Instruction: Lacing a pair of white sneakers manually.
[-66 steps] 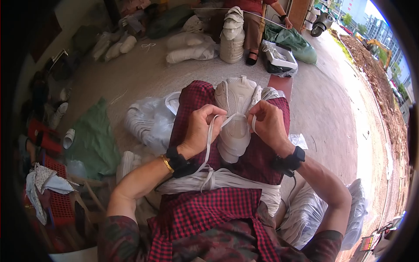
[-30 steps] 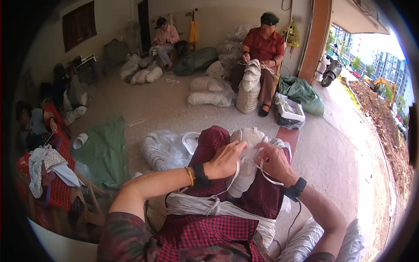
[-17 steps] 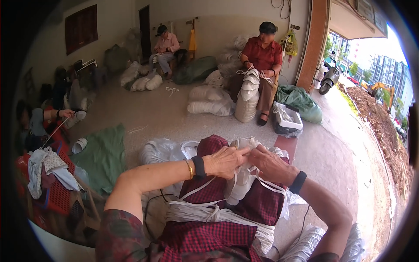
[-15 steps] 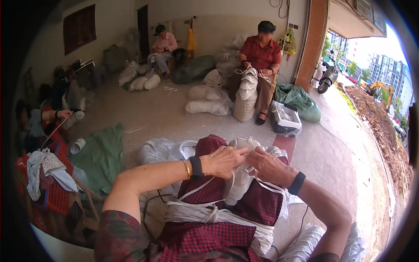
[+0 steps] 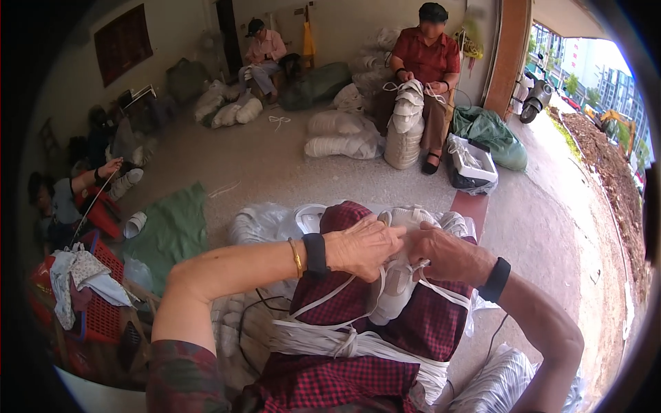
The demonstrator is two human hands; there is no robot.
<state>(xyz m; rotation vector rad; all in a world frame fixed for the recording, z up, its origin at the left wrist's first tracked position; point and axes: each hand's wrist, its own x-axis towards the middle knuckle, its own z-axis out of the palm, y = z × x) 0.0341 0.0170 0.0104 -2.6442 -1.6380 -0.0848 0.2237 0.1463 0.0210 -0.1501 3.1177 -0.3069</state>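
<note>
A white shoe (image 5: 394, 292) is propped between my knees, which are covered by a red and black checked cloth (image 5: 330, 372). My left hand (image 5: 365, 248) is closed at the shoe's left side, its fingers pinching a white shoelace (image 5: 323, 301). From the other side my right hand (image 5: 451, 253) bends over the shoe with curled fingers, closed on a lace (image 5: 444, 293) that trails down to the right. Both sets of fingertips meet above the shoe's opening and partly hide it. Across my lap lies a thick bundle of white laces (image 5: 303, 336), knotted in the middle.
Bagged white shoes (image 5: 258, 227) lie beyond my knees, and another plastic-wrapped stack (image 5: 492, 385) is at lower right. A red basket (image 5: 103, 313) with cloths stands left, by a green sheet (image 5: 169, 224). Co-workers sit around; one in red (image 5: 427, 55) handles laced shoes ahead.
The whole view has shifted, so the room appears higher and further right. My hands stay together at the shoe, with the right fingers more curled. The co-worker at left has raised a hand.
</note>
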